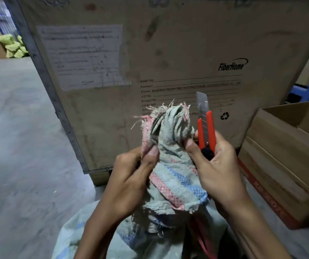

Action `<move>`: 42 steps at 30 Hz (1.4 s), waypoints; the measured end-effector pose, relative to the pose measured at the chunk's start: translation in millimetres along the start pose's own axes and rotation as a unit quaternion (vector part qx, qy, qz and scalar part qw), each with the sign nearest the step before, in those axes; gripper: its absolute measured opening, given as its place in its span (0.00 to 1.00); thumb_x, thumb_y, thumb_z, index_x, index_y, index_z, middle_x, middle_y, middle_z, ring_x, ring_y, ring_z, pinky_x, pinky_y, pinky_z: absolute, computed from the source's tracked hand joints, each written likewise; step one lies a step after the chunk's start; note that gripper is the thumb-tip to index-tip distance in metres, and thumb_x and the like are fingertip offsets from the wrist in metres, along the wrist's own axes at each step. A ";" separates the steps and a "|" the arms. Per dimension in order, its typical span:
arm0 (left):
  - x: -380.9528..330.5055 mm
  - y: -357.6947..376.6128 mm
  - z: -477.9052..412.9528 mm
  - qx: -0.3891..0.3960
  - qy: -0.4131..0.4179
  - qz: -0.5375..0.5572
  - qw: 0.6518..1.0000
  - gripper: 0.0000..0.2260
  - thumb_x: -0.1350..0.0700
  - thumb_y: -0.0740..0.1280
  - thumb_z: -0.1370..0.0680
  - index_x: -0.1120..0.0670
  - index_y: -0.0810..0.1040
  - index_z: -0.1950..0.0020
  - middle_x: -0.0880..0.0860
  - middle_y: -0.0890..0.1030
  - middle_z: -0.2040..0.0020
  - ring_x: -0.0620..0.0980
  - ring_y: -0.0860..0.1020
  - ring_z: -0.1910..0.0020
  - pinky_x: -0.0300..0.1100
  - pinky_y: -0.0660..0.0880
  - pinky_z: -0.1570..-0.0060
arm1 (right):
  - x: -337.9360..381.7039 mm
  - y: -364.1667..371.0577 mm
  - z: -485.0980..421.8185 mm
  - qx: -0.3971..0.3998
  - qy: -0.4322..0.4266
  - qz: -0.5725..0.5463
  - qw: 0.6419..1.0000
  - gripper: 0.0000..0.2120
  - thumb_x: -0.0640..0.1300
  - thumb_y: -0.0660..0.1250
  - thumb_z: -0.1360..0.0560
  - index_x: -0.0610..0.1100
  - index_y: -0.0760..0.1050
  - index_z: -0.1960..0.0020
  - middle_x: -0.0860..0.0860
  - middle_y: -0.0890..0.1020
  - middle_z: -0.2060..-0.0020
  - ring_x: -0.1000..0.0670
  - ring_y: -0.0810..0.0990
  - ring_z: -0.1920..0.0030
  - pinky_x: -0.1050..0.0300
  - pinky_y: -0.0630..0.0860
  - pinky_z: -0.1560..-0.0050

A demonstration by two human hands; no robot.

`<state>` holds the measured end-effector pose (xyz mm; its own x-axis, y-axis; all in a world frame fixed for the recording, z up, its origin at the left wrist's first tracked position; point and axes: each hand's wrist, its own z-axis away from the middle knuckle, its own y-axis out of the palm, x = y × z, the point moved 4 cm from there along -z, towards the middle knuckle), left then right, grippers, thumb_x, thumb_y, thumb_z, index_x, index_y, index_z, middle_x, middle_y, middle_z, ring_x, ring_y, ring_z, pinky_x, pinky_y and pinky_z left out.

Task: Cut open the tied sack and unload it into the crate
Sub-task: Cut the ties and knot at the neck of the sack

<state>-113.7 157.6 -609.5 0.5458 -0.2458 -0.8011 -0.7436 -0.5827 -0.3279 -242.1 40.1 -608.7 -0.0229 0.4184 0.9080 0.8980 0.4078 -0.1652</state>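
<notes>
Right, both hands are up on the sack [170,171], low in the middle of the view, its bunched neck pulled upward in front of the big crate [168,53]. The left hand [131,180] has its grip closed on the frayed pink-striped edge of the neck, thumb pressed flat on the weave. The right hand [219,165] pinches the other side of the neck with thumb and fingertip while its grip is also wrapped round a red knife [206,128], blade out and pointing straight up, clear of the cloth. An open cardboard box [284,156] sits on the floor [19,137] to the right.
</notes>
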 end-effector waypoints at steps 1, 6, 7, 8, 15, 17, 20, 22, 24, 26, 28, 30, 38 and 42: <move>2.7 0.3 0.4 -0.011 -0.027 0.016 0.999 0.20 0.48 0.61 0.17 0.47 0.64 0.68 0.39 0.63 0.73 0.37 0.61 0.74 0.31 0.60 0.73 | -1.7 -1.1 -1.9 0.001 0.005 -0.016 1.000 0.03 0.48 0.68 0.23 0.53 0.77 0.49 0.57 0.80 0.62 0.62 0.79 0.59 0.70 0.74 0.55; 25.9 -5.5 -1.5 -0.051 -0.156 0.142 0.976 0.21 0.36 0.69 0.25 0.46 0.70 0.70 0.38 0.68 0.71 0.34 0.69 0.72 0.23 0.66 0.72 | -24.0 3.4 -5.6 0.014 0.127 -0.192 0.973 0.04 0.39 0.67 0.22 0.41 0.78 0.47 0.51 0.84 0.63 0.57 0.81 0.62 0.62 0.79 0.57; 29.4 -6.0 -2.8 -0.039 -0.162 0.155 0.974 0.21 0.36 0.69 0.25 0.46 0.68 0.70 0.39 0.66 0.70 0.36 0.67 0.72 0.23 0.66 0.71 | -26.9 5.8 -5.6 0.015 0.151 -0.221 0.963 0.02 0.39 0.67 0.21 0.43 0.78 0.50 0.55 0.82 0.68 0.60 0.78 0.68 0.65 0.76 0.66; 31.6 -6.7 -4.0 -0.019 -0.155 0.156 0.975 0.22 0.38 0.69 0.24 0.46 0.67 0.71 0.40 0.64 0.70 0.38 0.65 0.72 0.22 0.64 0.71 | -29.6 5.8 -6.1 0.005 0.160 -0.224 0.961 0.03 0.39 0.67 0.22 0.45 0.77 0.52 0.58 0.79 0.72 0.62 0.74 0.73 0.68 0.72 0.72; 25.3 -55.8 1.1 -0.055 -0.136 -0.142 0.979 0.23 0.31 0.72 0.32 0.40 0.77 0.43 0.40 0.84 0.48 0.39 0.83 0.51 0.40 0.81 0.56 | -20.5 -46.2 -14.6 -0.200 0.040 -0.044 0.978 0.11 0.50 0.76 0.29 0.50 0.74 0.61 0.59 0.74 0.77 0.62 0.71 0.77 0.74 0.68 0.75; 8.4 -40.6 4.0 0.004 -0.116 -0.101 0.988 0.34 0.27 0.75 0.39 0.40 0.74 0.39 0.39 0.83 0.46 0.38 0.83 0.49 0.32 0.80 0.56 | -17.3 -48.9 -12.9 -0.206 0.035 -0.019 0.978 0.15 0.52 0.79 0.33 0.50 0.72 0.64 0.61 0.74 0.79 0.63 0.70 0.78 0.75 0.67 0.76; -3.6 13.5 9.6 0.078 -0.059 -0.128 0.987 0.38 0.27 0.76 0.43 0.36 0.69 0.37 0.33 0.81 0.45 0.32 0.81 0.47 0.29 0.77 0.54 | -15.7 -33.6 -8.6 -0.163 0.042 -0.017 0.986 0.18 0.54 0.81 0.37 0.50 0.71 0.67 0.60 0.76 0.78 0.63 0.71 0.77 0.73 0.69 0.75; -1.4 31.4 9.2 0.040 -0.025 -0.163 0.985 0.29 0.37 0.77 0.36 0.40 0.68 0.40 0.37 0.82 0.50 0.36 0.81 0.52 0.35 0.77 0.58 | -14.1 -22.7 -7.8 -0.120 0.051 -0.021 0.991 0.19 0.56 0.81 0.38 0.50 0.72 0.68 0.57 0.77 0.77 0.60 0.73 0.76 0.71 0.71 0.73; 6.3 27.0 6.2 0.013 0.000 -0.142 0.990 0.19 0.58 0.76 0.31 0.46 0.72 0.46 0.40 0.83 0.56 0.38 0.81 0.60 0.34 0.74 0.64 | -12.2 -21.2 -9.6 -0.085 0.060 -0.021 0.994 0.19 0.59 0.80 0.38 0.51 0.72 0.67 0.56 0.77 0.76 0.57 0.75 0.75 0.67 0.75 0.71; 12.2 11.6 3.7 -0.018 0.017 -0.138 0.990 0.16 0.69 0.71 0.31 0.49 0.75 0.54 0.43 0.82 0.60 0.39 0.77 0.67 0.31 0.69 0.68 | -13.8 -27.6 -12.6 -0.063 0.072 -0.027 0.995 0.19 0.61 0.78 0.37 0.52 0.71 0.68 0.57 0.74 0.77 0.57 0.73 0.77 0.67 0.73 0.73; 18.2 -1.1 3.3 -0.065 -0.005 -0.099 0.993 0.13 0.69 0.69 0.31 0.51 0.74 0.59 0.48 0.78 0.66 0.41 0.70 0.70 0.37 0.67 0.70 | -17.9 -32.8 -13.7 -0.040 0.091 -0.026 0.995 0.21 0.64 0.76 0.36 0.52 0.70 0.66 0.57 0.69 0.76 0.58 0.67 0.76 0.67 0.67 0.74; 25.3 -3.7 2.1 -0.082 -0.065 -0.012 0.994 0.14 0.74 0.64 0.30 0.54 0.74 0.59 0.50 0.74 0.69 0.49 0.69 0.70 0.42 0.66 0.69 | -21.4 -28.8 -13.2 0.021 0.114 -0.011 0.993 0.23 0.65 0.75 0.37 0.51 0.67 0.65 0.54 0.67 0.72 0.58 0.66 0.74 0.66 0.65 0.71; 35.6 -12.8 -1.4 -0.170 -0.151 0.116 0.967 0.18 0.74 0.56 0.26 0.51 0.69 0.66 0.45 0.65 0.73 0.46 0.59 0.73 0.37 0.57 0.72 | -16.5 -11.0 -13.4 0.103 0.069 -0.128 0.984 0.19 0.48 0.78 0.37 0.43 0.68 0.61 0.56 0.67 0.73 0.57 0.68 0.72 0.69 0.66 0.76; 52.7 -17.3 -6.7 -0.236 -0.222 0.130 0.937 0.16 0.72 0.57 0.26 0.53 0.71 0.65 0.47 0.67 0.74 0.52 0.60 0.69 0.43 0.56 0.69 | -16.3 -11.4 -17.3 0.078 0.026 -0.122 0.989 0.15 0.46 0.77 0.36 0.47 0.70 0.61 0.57 0.68 0.73 0.59 0.67 0.72 0.72 0.67 0.70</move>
<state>-69.6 149.5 -642.7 0.0787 -0.1415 -0.9868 -0.5191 -0.8509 0.0807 -244.4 14.5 -615.0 -0.2046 0.2521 0.9458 0.7893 0.6140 0.0071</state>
